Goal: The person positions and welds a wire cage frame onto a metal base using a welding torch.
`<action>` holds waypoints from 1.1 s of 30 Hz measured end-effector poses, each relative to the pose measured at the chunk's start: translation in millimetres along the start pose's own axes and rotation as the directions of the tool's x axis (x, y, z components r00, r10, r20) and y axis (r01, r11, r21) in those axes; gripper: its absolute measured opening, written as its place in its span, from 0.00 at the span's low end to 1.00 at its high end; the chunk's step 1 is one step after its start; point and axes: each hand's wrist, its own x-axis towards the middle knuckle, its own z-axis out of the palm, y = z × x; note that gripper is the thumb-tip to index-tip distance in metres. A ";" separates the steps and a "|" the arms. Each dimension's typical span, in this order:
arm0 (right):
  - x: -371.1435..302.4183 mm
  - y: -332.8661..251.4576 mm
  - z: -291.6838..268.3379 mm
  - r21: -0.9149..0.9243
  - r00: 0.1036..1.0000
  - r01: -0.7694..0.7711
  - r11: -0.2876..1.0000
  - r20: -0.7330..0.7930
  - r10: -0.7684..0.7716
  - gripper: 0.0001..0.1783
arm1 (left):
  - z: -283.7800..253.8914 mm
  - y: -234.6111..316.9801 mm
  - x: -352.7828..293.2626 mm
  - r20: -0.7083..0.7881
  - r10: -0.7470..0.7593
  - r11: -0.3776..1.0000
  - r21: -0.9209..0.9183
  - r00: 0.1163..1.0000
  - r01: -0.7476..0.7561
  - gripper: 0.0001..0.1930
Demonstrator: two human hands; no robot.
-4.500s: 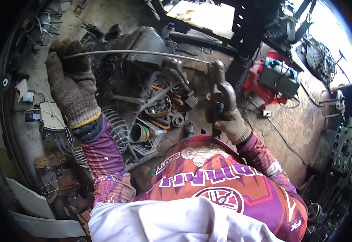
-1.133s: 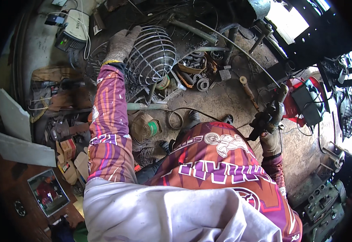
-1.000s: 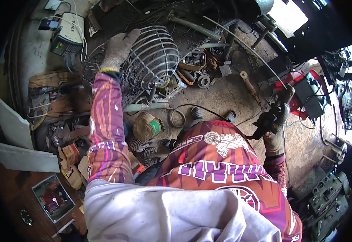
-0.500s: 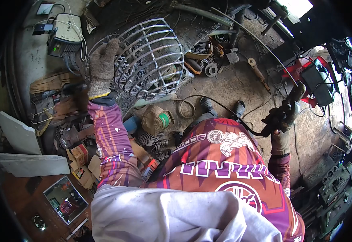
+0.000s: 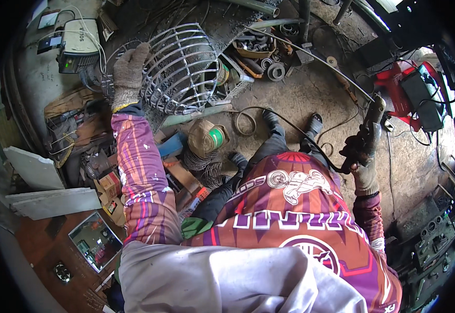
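My left hand (image 5: 128,73), in a grey-brown knitted glove, grips the near-left rim of a rounded metal cage (image 5: 187,61) made of curved bars and lengthwise ribs. The cage lies tilted on its side, above the dark, gritty ground. Out to the right, my gloved right hand (image 5: 364,180) is closed round the handle of a welding electrode holder (image 5: 363,141). A long thin welding rod (image 5: 337,71) sticks out of it toward the upper left, its far end beyond the cage's right side. A black cable (image 5: 290,136) runs from the holder across my legs.
A power unit (image 5: 80,39) with white cords stands at upper left. Metal parts fill a bin (image 5: 253,49) right of the cage. A wire spool (image 5: 209,138) sits near my feet. A red machine (image 5: 394,94) is at the right; a hammer-like tool (image 5: 342,78) lies on the floor.
The cage has shifted left and turned in my left hand, uncovering a green-labelled can behind it. The rod's far end has swung down and left. The whole view has shifted a little.
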 end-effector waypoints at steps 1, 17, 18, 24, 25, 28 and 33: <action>2.2 0.3 -1.3 -0.030 1.000 0.015 0.999 0.001 -0.015 0.54 | 4.1 12.6 -1.5 0.004 -0.009 1.000 0.020 1.000 0.008 0.26; 18.1 4.7 0.0 -0.090 0.999 -0.036 0.995 0.010 0.037 0.47 | 11.8 21.1 11.5 0.052 -0.035 0.958 0.285 0.998 0.018 0.25; 20.1 4.7 0.3 -0.096 0.999 -0.022 0.995 0.027 0.025 0.48 | 9.7 16.0 10.3 0.031 0.001 0.964 0.265 1.000 -0.009 0.25; 23.1 7.4 -3.0 -0.144 0.995 -0.074 0.987 0.049 0.081 0.52 | 9.1 3.1 2.9 -0.046 0.093 0.969 0.236 0.995 -0.079 0.26; 24.8 4.4 1.3 -0.136 0.998 -0.039 0.990 0.053 0.046 0.51 | 8.5 2.5 2.1 -0.054 0.055 0.973 0.228 0.997 -0.042 0.26; 28.5 -3.7 9.3 -0.115 0.996 -0.081 0.990 0.027 0.084 0.52 | 13.2 15.3 -3.4 -0.070 0.003 0.980 0.200 0.998 0.011 0.26; 37.5 0.9 7.4 -0.137 0.994 -0.078 0.988 0.060 0.087 0.54 | 31.0 55.4 -18.5 -0.125 -0.060 0.969 0.232 0.990 0.088 0.29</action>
